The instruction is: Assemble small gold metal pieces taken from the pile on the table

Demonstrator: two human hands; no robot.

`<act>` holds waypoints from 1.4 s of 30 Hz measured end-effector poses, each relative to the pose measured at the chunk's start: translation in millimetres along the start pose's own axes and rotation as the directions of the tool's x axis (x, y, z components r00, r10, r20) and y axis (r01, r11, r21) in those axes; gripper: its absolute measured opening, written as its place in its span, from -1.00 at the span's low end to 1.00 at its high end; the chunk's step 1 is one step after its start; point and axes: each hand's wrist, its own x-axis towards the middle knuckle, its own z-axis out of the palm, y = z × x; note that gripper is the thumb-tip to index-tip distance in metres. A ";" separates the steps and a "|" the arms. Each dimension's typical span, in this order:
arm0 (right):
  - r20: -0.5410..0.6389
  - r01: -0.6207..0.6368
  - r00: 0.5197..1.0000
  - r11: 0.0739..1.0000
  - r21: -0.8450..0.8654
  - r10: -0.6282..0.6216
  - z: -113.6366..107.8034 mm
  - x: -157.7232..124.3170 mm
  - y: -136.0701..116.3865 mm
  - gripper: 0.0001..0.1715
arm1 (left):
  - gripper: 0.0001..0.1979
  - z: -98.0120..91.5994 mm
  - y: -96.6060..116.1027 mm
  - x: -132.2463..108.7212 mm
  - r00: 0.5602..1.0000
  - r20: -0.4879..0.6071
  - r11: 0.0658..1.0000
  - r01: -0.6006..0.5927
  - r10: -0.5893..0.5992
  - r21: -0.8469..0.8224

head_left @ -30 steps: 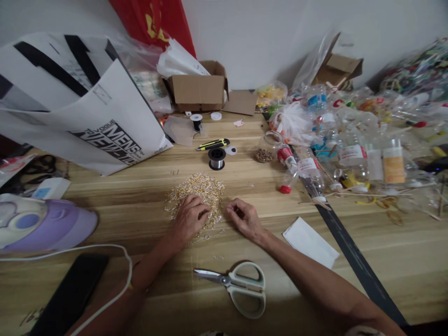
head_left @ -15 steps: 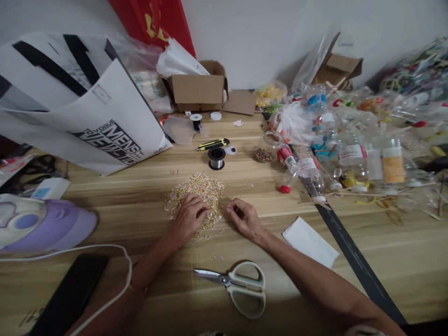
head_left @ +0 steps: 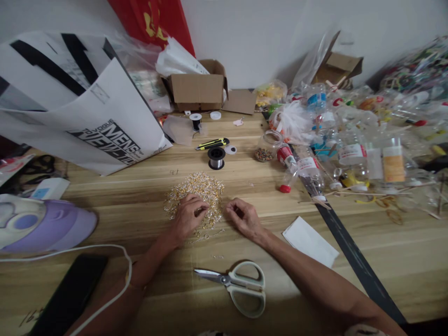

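Observation:
A heap of small gold and silver jewelry pieces [head_left: 201, 184] lies on the wooden table. My left hand [head_left: 191, 212] rests on the heap's near left part, its fingers curled and pinched together; what they hold is too small to make out. Just right of the heap, my right hand [head_left: 243, 215] has its thumb and forefinger closed in a pinch, and anything between them is too small to name. A thin chain [head_left: 206, 237] lies on the wood below the heap, between my hands. Nearer to me are scissors [head_left: 227, 280] with pale handles, blades pointing left.
Behind the heap sit a wire spool [head_left: 216, 158] and a yellow-black utility knife [head_left: 213, 143]. Plastic bottles [head_left: 310, 168] crowd the right side. A folded white paper [head_left: 311, 241] lies by my right forearm. A purple iron [head_left: 66, 224] and a black phone [head_left: 70, 294] are at left.
My left hand's fingers have shifted very slightly on the heap. My right hand stays in nearly the same place, and the scissors and chain have not moved.

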 end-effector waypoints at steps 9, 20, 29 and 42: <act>0.001 0.006 1.000 1.000 -0.006 -0.006 -0.7 0.4 -1.5 -0.82 | -0.91 -2.8 0.5 0.2 0.999 0.035 0.999 0.038 -0.038 -0.007; -0.011 0.013 1.000 1.000 -0.009 -0.013 1.4 -0.3 3.7 -0.83 | -0.92 -3.4 0.7 0.5 0.999 0.003 0.999 0.052 -0.052 0.003; -0.005 0.012 1.000 1.000 -0.004 -0.012 0.3 0.2 0.8 -0.83 | -0.91 -4.4 -0.4 1.1 1.000 0.013 1.000 0.016 -0.016 0.006; -0.003 0.010 1.000 1.000 -0.002 -0.010 0.1 0.3 -1.5 -0.84 | -0.83 -6.2 1.8 0.2 0.993 0.081 0.980 -0.101 0.089 0.172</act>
